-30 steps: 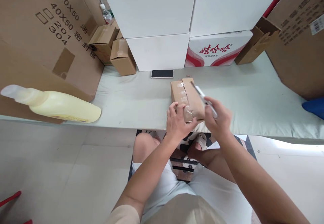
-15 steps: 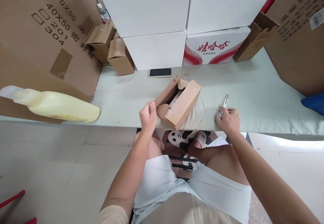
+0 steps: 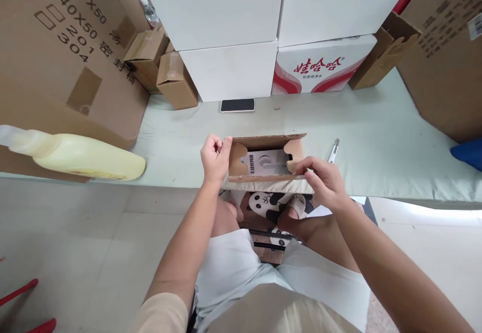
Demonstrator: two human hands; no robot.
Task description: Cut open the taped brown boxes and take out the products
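An opened brown cardboard box (image 3: pixel 238 161) lies near the table's front edge, its open top facing me and small side flaps folded in. Inside it is a white printed carton (image 3: pixel 268 163) with dark lettering and a grey picture. My left hand (image 3: pixel 216 159) is closed on the box's left edge, thumb up against it. At the right end, my right hand (image 3: pixel 324 178) has thumb and forefinger apart, the fingertips touching the box's front right corner. A utility knife (image 3: pixel 334 150) with a pale handle lies on the cloth just beyond my right hand.
White cartons (image 3: pixel 229 69) and a red-and-white water carton (image 3: pixel 324 66) stand along the back. A phone (image 3: pixel 237 105) lies before them. Left are small brown boxes (image 3: pixel 177 83), a big carton (image 3: pixel 75 87) and a yellow bottle (image 3: pixel 88 156). Another big carton (image 3: pixel 448 72) stands right.
My right hand has let go of the utility knife and moved left to the cardboard box. The box has turned from slanted to roughly square with the table edge, its opening now towards me.
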